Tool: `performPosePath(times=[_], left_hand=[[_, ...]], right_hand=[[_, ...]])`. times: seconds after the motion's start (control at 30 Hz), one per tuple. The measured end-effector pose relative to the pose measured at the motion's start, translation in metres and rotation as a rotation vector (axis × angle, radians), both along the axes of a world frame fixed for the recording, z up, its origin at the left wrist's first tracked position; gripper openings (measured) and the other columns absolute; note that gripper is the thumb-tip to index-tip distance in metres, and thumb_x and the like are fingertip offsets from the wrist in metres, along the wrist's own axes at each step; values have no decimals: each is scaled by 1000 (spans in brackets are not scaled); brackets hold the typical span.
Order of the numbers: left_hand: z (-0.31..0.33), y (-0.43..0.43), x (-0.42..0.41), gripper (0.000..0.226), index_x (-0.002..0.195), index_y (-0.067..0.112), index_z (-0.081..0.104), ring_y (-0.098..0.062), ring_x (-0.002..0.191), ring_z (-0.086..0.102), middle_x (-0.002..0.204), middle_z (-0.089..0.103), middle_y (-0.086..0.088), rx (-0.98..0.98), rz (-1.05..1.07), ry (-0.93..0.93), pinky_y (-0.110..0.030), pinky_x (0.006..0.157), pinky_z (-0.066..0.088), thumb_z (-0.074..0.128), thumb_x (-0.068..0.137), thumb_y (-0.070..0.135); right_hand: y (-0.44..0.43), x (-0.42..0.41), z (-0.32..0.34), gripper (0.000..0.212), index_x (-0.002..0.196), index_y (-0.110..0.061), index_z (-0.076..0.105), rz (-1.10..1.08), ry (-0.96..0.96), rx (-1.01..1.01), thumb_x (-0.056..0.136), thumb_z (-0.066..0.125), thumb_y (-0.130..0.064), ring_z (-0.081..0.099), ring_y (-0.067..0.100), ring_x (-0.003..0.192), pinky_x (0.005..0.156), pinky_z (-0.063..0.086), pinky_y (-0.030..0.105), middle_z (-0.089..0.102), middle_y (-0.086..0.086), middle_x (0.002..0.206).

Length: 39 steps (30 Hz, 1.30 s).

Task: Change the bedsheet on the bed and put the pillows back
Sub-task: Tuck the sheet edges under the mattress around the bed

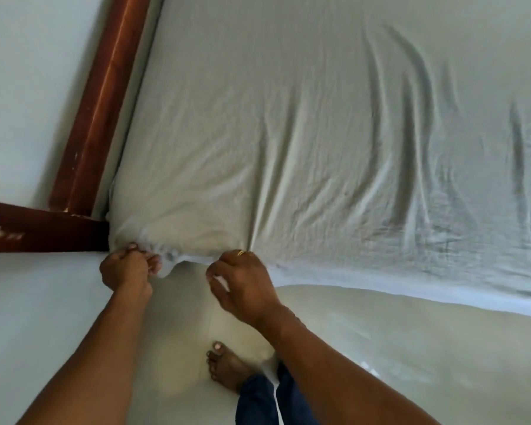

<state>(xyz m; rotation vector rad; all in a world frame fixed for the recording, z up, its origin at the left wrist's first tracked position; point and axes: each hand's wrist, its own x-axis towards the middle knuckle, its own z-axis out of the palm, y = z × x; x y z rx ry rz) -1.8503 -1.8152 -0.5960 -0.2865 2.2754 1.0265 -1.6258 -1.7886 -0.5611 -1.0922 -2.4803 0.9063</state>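
Note:
A pale, wrinkled bedsheet (304, 133) covers the mattress, with deep folds toward the right. At the near left corner of the mattress, bunched sheet hangs over the edge. My left hand (126, 269) pinches this bunched fabric right at the corner, beside the wooden frame. My right hand (242, 280), wearing a ring, grips the sheet's edge a little to the right, fingers curled into the cloth. No pillows are in view.
A dark red-brown wooden bed frame (95, 105) runs along the mattress's left side, and a second beam (40, 230) meets it at the corner. My bare foot (224, 368) stands on the pale floor (411, 348) below the hands.

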Motion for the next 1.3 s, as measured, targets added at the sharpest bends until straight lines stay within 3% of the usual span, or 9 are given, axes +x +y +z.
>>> performPosePath(times=[0.13, 0.27, 0.4, 0.53, 0.7, 0.9, 1.0, 1.17, 1.3], left_hand=[[-10, -13, -14, 25, 87, 9, 67, -39, 77, 71, 86, 73, -17, -204, -26, 315, -47, 75, 61, 54, 80, 29], [32, 12, -1, 31, 107, -6, 66, -47, 106, 65, 111, 68, -29, -286, 67, 282, -50, 87, 52, 52, 92, 17], [53, 26, 14, 25, 99, 0, 65, -50, 89, 65, 94, 69, -30, -164, -146, 588, -47, 71, 48, 52, 94, 21], [50, 50, -12, 38, 134, 6, 57, -49, 98, 66, 108, 69, -31, -240, -660, 716, -51, 78, 53, 51, 103, 26], [32, 70, -40, 22, 98, 1, 65, -45, 86, 69, 92, 71, -28, -321, -650, 694, -50, 71, 57, 55, 100, 21], [13, 70, -48, 6, 92, -5, 59, -48, 58, 67, 64, 63, -31, -625, -846, 841, -48, 50, 54, 61, 86, -6], [21, 71, -45, 6, 94, -6, 61, -51, 67, 68, 74, 65, -34, -671, -829, 809, -51, 58, 55, 57, 89, -6], [31, 82, -32, 17, 100, -4, 68, -50, 93, 68, 99, 69, -31, -660, -531, 613, -53, 76, 55, 55, 89, -4], [23, 62, -10, 30, 115, 3, 69, -49, 89, 66, 98, 70, -30, -458, -331, 649, -47, 74, 52, 54, 89, 1]], right_hand=[[14, -1, 1, 7, 91, -23, 70, -180, 42, -69, 91, 64, -28, 60, 19, 84, 70, 51, 38, 66, -5, 89], [27, 1, 9, 8, 92, -27, 69, -146, -13, -97, 90, 63, -32, 60, 15, 86, 66, 53, 37, 65, -10, 91], [50, 4, 18, 6, 92, -26, 70, -239, 14, -116, 90, 66, -30, 60, 9, 85, 67, 54, 36, 65, -13, 90], [69, 2, 24, 3, 92, -27, 71, -278, 67, -112, 92, 69, -28, 62, 6, 83, 66, 55, 32, 66, -15, 89], [82, -8, 16, 3, 89, -25, 72, -309, 113, -212, 90, 72, -22, 65, 6, 82, 66, 56, 28, 67, -16, 87], [103, -20, 17, 8, 84, -23, 72, -264, 135, -359, 88, 74, -17, 66, 5, 79, 68, 50, 14, 69, -15, 82], [121, -22, 21, 9, 84, -23, 73, -262, 144, -386, 88, 74, -16, 66, 7, 80, 67, 49, 14, 69, -16, 82], [152, -31, 27, 5, 89, -26, 71, -229, 153, -300, 90, 71, -21, 66, 8, 82, 67, 56, 27, 69, -16, 85], [169, -59, 20, 9, 96, -25, 72, -90, 67, -163, 89, 66, -25, 63, 15, 95, 80, 53, 32, 70, -12, 95]])
